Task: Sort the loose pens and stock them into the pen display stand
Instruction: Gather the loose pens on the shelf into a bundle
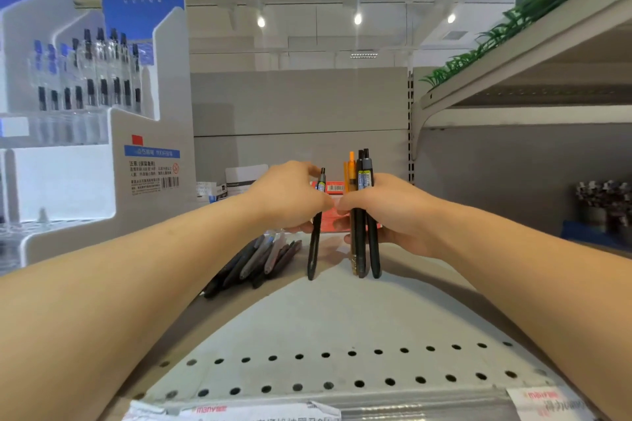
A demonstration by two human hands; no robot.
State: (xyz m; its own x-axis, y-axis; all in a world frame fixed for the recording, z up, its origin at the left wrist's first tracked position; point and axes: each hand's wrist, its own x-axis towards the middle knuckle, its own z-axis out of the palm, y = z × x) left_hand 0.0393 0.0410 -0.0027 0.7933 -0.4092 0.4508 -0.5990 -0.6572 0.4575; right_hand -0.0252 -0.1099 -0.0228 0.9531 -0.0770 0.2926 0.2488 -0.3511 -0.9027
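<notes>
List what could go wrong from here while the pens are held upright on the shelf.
1. The right hand grips a bundle of three pens at mid-length; one might slip loose and fall.
2. The left hand pinches a single black pen right beside the bundle, so the sorted kinds could get mixed.
3. The loose pens lie close under the left arm; a sweep toward the display stand might scatter them.
</notes>
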